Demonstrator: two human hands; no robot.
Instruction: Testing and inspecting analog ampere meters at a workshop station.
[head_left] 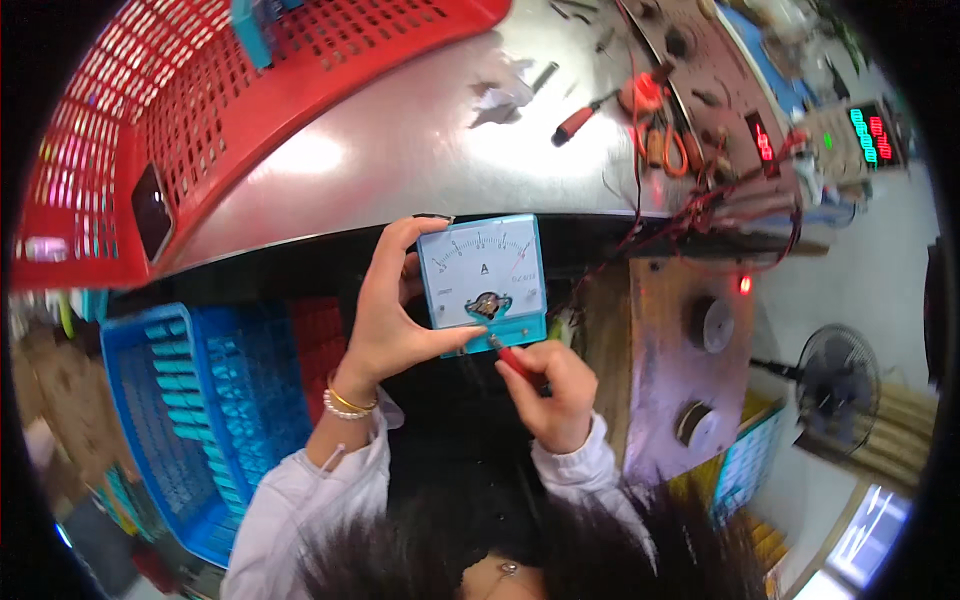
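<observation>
A square ammeter with a white scale face and a blue-green lower strip is held up before me, just past the table's front edge. My left hand grips it by its left side, the thumb lying along the bottom strip. In my right hand is a small red-handled screwdriver, closed in the fingers. Its tip meets the lower strip near the middle. Through an opening in the meter's face, some of the inner mechanism shows. Whether the tip sits in a screw is too small to tell.
A red slotted basket stands at the table's far left, a dark phone-like slab in it. Below left, a blue crate holds rows of blue-green parts. Wires, a red-handled probe and instruments lie right. A knobbed panel and fan stand rightward.
</observation>
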